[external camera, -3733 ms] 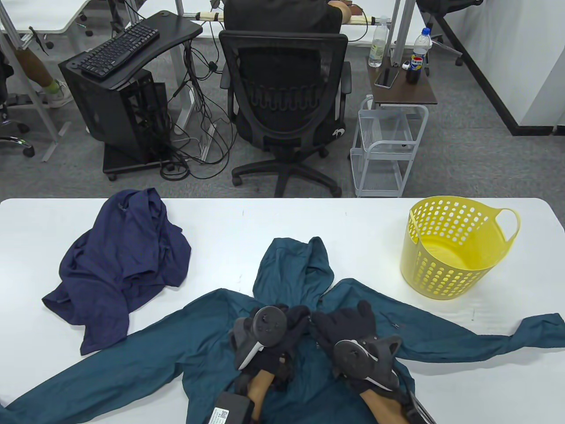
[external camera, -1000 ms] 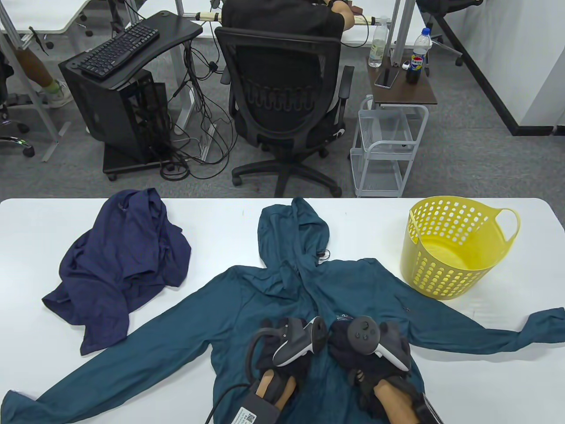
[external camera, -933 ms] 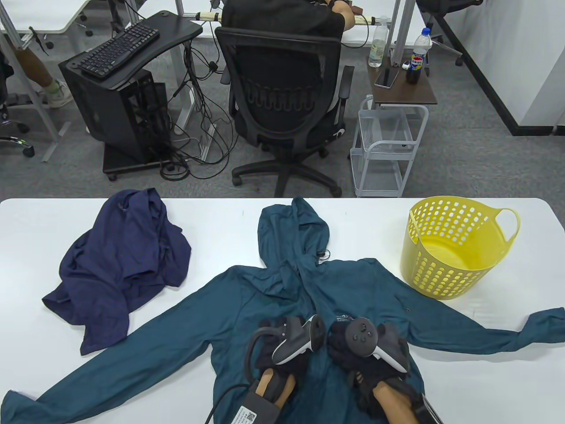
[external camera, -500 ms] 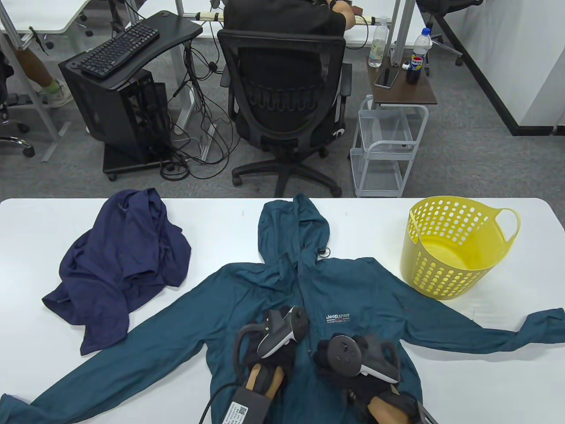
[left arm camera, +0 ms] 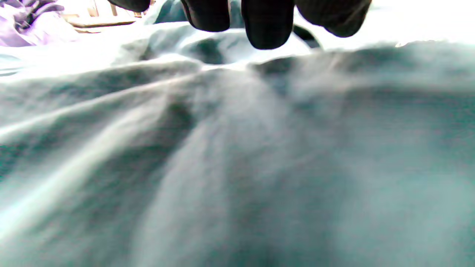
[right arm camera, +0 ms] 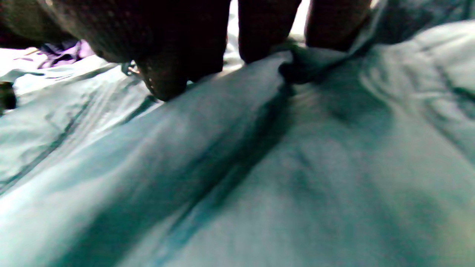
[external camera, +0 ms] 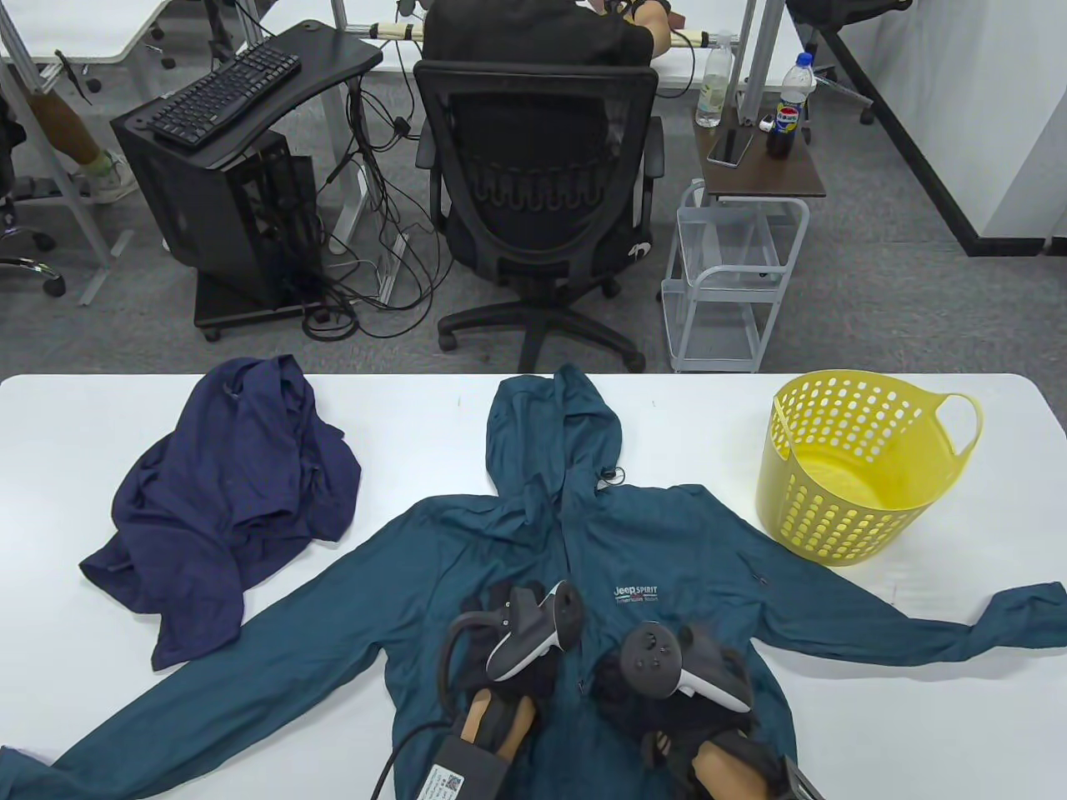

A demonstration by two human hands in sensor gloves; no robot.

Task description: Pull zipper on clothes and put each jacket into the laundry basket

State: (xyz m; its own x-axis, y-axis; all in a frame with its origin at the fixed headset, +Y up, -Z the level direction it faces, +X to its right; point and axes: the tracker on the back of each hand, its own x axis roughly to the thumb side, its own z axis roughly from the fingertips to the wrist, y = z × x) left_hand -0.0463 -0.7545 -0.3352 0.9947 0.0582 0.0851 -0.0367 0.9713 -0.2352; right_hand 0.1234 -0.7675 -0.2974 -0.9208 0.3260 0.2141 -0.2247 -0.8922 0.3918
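While both gloved hands rest low on the chest of the teal hooded jacket (external camera: 683,533), the left hand (external camera: 521,658) is seen just left of the front zipper line, its fingers (left arm camera: 267,22) hanging above the cloth in the left wrist view and holding nothing. The right hand (external camera: 667,675) is placed just right of that line, and in the right wrist view its fingers (right arm camera: 167,74) are pressed down into the fabric, with a small fold of cloth gathered at the fingertips; whether the zipper pull itself is gripped cannot be told.

The jacket is laid flat on the white table (external camera: 917,733), front up, with the hood pointed toward the far edge and both sleeves spread wide to either side. A white logo (external camera: 638,594) is printed on the chest just above the right hand. The zipper appears closed above the hands.

A crumpled navy jacket (external camera: 233,492) is left on the far left of the table, apart from the teal one. A yellow perforated laundry basket (external camera: 850,467) is stood upright at the far right, near the teal jacket's shoulder, with nothing seen inside it.
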